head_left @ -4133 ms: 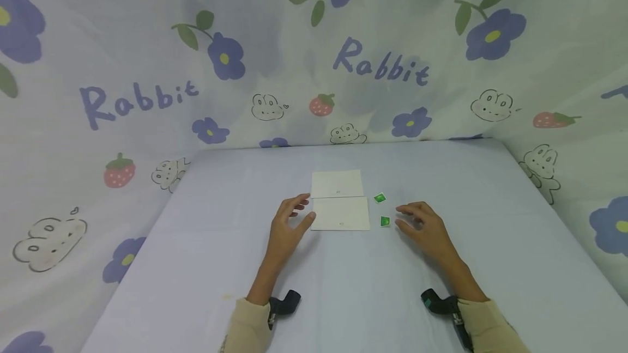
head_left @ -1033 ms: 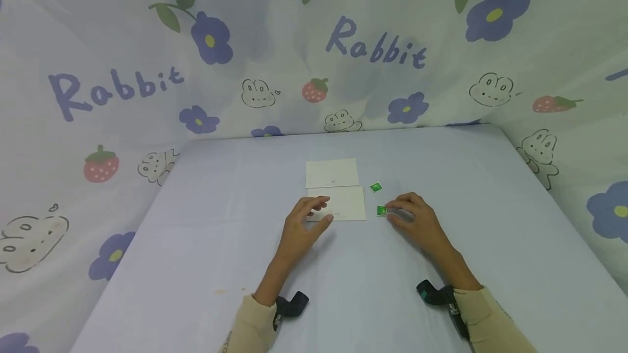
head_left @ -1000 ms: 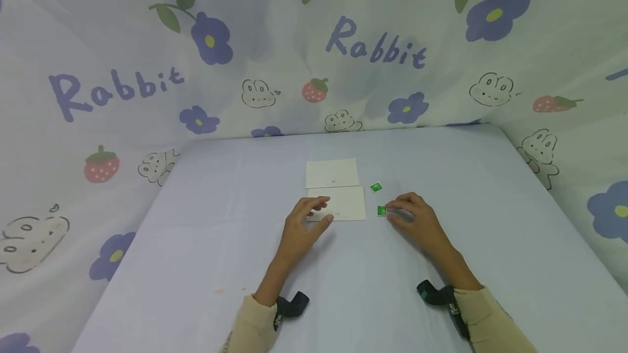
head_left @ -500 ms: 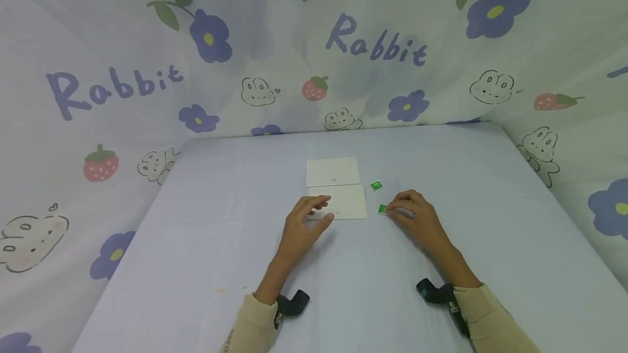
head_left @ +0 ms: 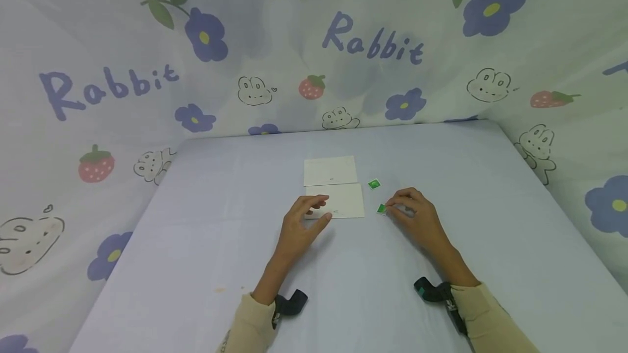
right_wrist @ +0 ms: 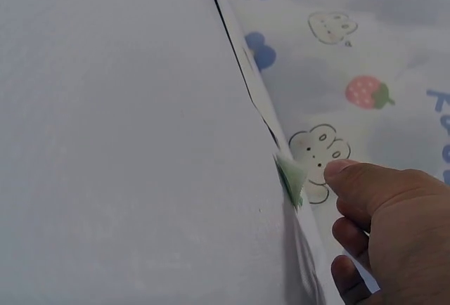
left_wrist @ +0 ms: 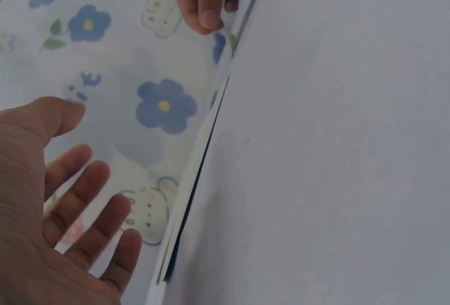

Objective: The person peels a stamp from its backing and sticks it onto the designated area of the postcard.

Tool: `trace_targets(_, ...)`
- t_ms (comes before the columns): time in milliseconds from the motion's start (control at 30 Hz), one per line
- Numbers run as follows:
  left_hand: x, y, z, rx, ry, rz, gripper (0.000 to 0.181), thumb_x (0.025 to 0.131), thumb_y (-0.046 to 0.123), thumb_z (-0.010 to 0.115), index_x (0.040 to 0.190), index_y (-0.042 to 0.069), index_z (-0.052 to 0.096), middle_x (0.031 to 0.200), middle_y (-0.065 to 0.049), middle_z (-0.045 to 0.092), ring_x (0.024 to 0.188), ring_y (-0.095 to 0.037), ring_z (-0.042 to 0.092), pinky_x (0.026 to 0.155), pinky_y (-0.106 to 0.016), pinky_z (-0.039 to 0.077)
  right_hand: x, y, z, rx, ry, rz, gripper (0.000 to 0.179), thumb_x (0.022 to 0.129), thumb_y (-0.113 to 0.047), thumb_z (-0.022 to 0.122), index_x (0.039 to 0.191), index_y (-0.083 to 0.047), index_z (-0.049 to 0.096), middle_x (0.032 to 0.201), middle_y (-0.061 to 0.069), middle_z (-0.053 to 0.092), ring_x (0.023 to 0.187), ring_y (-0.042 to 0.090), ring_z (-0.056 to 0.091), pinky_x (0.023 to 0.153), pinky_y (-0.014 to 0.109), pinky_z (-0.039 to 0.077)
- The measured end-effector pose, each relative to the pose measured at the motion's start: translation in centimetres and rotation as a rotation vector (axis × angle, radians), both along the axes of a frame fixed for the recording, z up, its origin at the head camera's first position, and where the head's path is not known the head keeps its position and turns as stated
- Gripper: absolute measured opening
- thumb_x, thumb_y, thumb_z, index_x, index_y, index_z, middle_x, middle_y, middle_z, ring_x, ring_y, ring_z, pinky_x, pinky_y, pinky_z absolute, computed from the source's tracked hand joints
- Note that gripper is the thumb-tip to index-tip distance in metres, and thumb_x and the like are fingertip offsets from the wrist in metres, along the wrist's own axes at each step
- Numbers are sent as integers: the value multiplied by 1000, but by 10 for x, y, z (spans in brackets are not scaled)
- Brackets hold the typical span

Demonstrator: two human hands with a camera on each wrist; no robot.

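Note:
My right hand (head_left: pixel 416 217) pinches the right edge of a small green stamp (head_left: pixel 381 208) with a white border. In the right wrist view this stamp (right_wrist: pixel 291 180) stands tilted, one edge raised off the cloth, close to my thumb tip. A second green stamp (head_left: pixel 374 184) lies flat a little farther back. My left hand (head_left: pixel 301 227) hovers over the left part of the near white card (head_left: pixel 345 203), fingers spread and thumb apart, holding nothing. Behind it lies the far white card (head_left: pixel 330 170), the two edge to edge. In the left wrist view my left hand (left_wrist: pixel 70 213) has loosely bent fingers.
A white cloth covers the table (head_left: pixel 221 233). A curtain (head_left: pixel 275 26) printed with rabbits, flowers and strawberries rises behind and at both sides. Black wrist cameras (head_left: pixel 291 304) sit at both sleeves.
My right hand has come left to the near stamp, and thumb and finger have closed on its edge, tilting it. My left hand moved right over the near card, then stayed.

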State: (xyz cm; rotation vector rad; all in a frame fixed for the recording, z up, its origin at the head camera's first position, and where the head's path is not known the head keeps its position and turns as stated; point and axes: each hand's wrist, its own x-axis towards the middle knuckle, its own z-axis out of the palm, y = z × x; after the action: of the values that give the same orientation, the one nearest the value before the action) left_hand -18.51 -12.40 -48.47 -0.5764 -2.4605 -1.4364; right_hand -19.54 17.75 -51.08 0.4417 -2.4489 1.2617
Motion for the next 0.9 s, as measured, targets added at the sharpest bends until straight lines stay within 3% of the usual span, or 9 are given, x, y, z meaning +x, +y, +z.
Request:
trace_targets(400, -1, -1, -1, 14, -6, -16, 39, 95, 31, 71, 130, 16, 65, 122, 4, 60, 111, -12, 56, 93, -43, 49, -1, -1, -1, 73, 2, 19, 19, 80, -1, 83, 96, -10, 78, 110, 6, 61, 109, 25, 56, 92, 43, 48)
trace_targets(700, -1, -1, -1, 6, -17, -11, 37, 95, 32, 71, 129, 18, 66, 123, 10, 58, 112, -9, 55, 93, -39, 49, -4, -1, -6, 103, 76, 71, 21, 77, 2, 84, 94, -9, 78, 109, 8, 62, 106, 27, 57, 89, 42, 48)
trace_targets(900, -1, -1, -2, 23, -9, -19, 37, 95, 31, 71, 129, 15, 67, 123, 9, 59, 111, -13, 56, 92, -42, 50, -6, -2, -6, 128, 130, 51, 18, 77, 2, 84, 91, -8, 78, 106, 7, 62, 102, 25, 57, 85, 30, 48)
